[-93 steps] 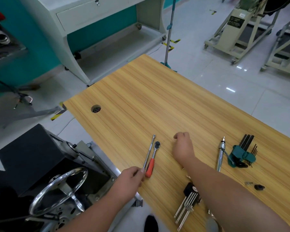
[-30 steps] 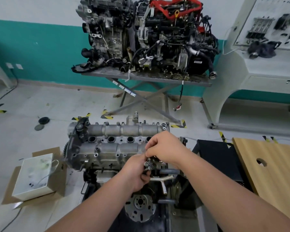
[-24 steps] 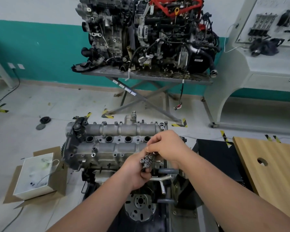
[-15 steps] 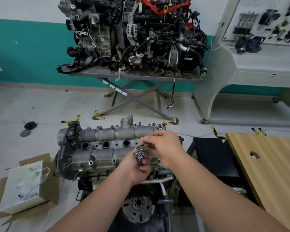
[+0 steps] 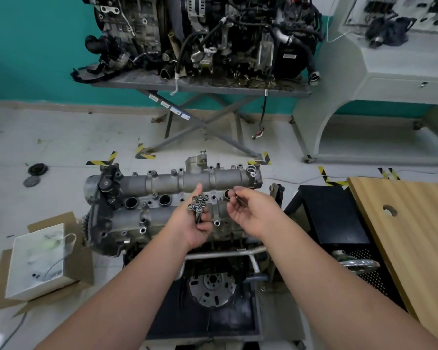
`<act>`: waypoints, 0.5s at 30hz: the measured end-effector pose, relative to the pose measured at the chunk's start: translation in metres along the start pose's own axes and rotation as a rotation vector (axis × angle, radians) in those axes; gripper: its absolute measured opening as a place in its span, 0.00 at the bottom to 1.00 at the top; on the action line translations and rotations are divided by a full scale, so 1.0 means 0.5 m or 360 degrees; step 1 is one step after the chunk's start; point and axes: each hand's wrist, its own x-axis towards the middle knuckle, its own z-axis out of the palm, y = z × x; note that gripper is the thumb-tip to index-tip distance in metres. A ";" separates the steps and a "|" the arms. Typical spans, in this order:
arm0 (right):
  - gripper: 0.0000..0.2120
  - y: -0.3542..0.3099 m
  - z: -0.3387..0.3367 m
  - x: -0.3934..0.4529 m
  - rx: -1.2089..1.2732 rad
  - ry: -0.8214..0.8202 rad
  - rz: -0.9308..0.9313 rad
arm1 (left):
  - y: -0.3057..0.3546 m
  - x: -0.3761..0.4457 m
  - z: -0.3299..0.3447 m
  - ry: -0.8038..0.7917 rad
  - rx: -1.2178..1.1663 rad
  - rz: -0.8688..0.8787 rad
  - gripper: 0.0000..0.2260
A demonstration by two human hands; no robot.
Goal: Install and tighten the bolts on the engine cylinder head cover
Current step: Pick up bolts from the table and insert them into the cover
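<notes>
The grey cylinder head cover tops an engine on a stand in front of me, with several open bolt holes and round plug wells. My left hand grips a bunch of bolts, heads up, above the cover's middle. My right hand is just to the right of it, over the cover's right part, and pinches a single bolt between thumb and fingers.
A wooden table stands at the right. A black stand panel lies between it and the engine. A white box on cardboard sits on the floor at left. Behind, a second engine rests on a grey folding table.
I turned from the wooden table to the engine. My right hand has drawn one bolt out of the bunch and moved right, away from my left hand.
</notes>
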 end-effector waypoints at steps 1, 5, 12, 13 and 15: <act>0.07 0.000 -0.001 -0.002 -0.0018 -0.0022 0.0018 | -0.005 -0.001 -0.001 -0.0033 0.0007 -0.0005 0.18; 0.08 0.008 -0.008 -0.012 -0.0216 -0.0056 0.0037 | -0.020 -0.007 -0.004 -0.0057 0.0095 0.0000 0.18; 0.05 0.057 -0.033 -0.028 -0.0465 -0.0095 -0.0004 | -0.041 -0.023 -0.016 -0.0075 0.0167 -0.0037 0.18; 0.05 0.061 -0.034 -0.031 -0.0471 -0.0107 -0.0011 | -0.041 -0.027 -0.016 -0.0069 0.0171 -0.0043 0.18; 0.06 0.064 -0.037 -0.038 -0.0478 -0.0127 -0.0020 | -0.040 -0.035 -0.020 -0.0054 0.0153 -0.0056 0.19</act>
